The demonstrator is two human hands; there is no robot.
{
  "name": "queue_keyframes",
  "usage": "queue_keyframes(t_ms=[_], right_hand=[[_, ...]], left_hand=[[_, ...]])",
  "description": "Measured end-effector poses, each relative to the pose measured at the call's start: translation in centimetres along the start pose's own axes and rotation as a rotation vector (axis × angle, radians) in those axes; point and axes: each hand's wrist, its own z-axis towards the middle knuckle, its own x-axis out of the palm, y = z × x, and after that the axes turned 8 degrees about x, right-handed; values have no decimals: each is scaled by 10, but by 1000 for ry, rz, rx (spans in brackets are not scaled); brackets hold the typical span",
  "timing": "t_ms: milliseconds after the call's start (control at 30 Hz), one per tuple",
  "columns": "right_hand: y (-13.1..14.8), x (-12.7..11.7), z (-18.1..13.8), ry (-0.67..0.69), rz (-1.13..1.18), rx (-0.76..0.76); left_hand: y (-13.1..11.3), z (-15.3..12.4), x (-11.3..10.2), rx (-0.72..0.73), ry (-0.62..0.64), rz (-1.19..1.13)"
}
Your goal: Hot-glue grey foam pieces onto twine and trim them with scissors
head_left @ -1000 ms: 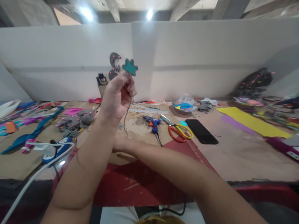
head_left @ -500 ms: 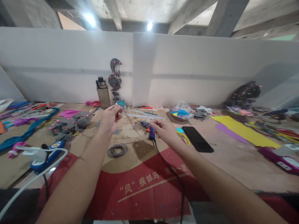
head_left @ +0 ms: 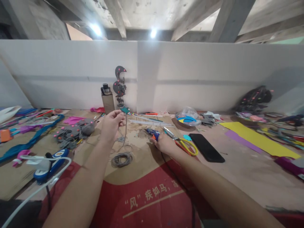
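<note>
Teal star [head_left: 124, 110] is pinched by the left hand [head_left: 112, 126], while the right hand [head_left: 165, 144] seemingly curls round the glue gun [head_left: 155, 134].

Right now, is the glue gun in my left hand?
No, your left hand pinches the teal piece, while your right hand is on the glue gun.
</note>
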Motion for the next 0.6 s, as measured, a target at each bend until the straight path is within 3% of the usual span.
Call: queue_keyframes(t_ms=[167, 267, 333, 467, 533, 600], right_hand=[[-5, 5, 11, 68, 193, 81], [-10, 1, 13, 72, 283, 90], [-8, -4, 8, 3, 447, 66], [7, -24, -13, -206, 999, -70], [15, -35, -26, -140, 1186, -231], [20, -43, -37, -59, 1231, -359]], left_hand=[[10, -7, 6, 34, 36, 188], [11, -8, 7, -65, 38, 156], [12, -8, 7, -151, 52, 98], [16, -6, 4, -273, 48, 5], [19, -5, 4, -290, 36, 11], [22, -6, 4, -284, 37, 35]])
